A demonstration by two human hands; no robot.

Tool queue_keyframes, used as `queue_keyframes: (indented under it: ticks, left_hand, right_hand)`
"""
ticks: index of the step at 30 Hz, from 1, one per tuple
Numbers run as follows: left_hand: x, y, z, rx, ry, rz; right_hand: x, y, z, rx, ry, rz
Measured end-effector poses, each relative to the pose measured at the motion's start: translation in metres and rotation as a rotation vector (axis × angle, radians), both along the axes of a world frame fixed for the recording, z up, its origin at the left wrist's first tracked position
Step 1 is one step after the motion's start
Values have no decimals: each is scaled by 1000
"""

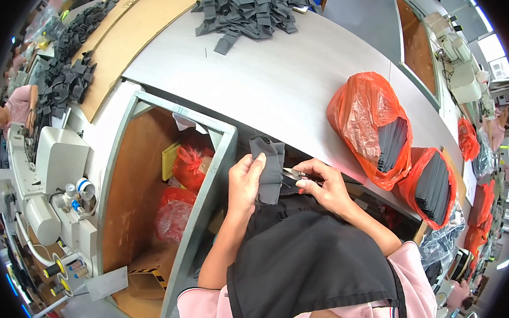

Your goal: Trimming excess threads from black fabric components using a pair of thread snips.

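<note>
My left hand (245,181) pinches a dark grey folded fabric piece (270,178) between thumb and fingers, held up in front of my black apron (306,260). From the right, my right hand (326,185) grips a small pair of thread snips (293,172). The metal tips point left and lie close beside the fabric's right edge. Whether the blades touch a thread is too small to tell.
A white table (227,80) bears a heap of dark fabric pieces (252,12). Red plastic bags (358,107) hold stacked dark pieces at right. To my left stands an open wooden cabinet (130,188) beside a sewing machine (61,152). A person in pink (20,105) sits beyond.
</note>
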State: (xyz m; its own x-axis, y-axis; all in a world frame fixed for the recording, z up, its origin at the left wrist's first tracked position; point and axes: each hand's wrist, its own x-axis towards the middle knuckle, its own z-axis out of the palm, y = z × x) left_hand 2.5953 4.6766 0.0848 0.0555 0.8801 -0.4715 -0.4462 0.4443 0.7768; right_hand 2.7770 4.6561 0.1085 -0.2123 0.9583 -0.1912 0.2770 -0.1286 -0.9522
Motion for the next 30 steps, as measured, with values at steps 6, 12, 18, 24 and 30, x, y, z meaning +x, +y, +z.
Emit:
queue_keyframes:
  ticks: [6,12,18,24,30]
  left_hand:
    - [1,10,4,14,68,15]
    - [9,19,9,26,175,4]
    - [21,30,6,60,237,2]
    - [28,39,12,65,274,6]
    - [32,49,9,104,369,-5]
  right_hand:
    - [-5,18,12,493,-332,44]
    - [7,26,12,628,-413,62]
    - [16,40,14,509,-306,52]
    - [25,54,32,743,-419,154]
    - [32,72,28,727,-468,324]
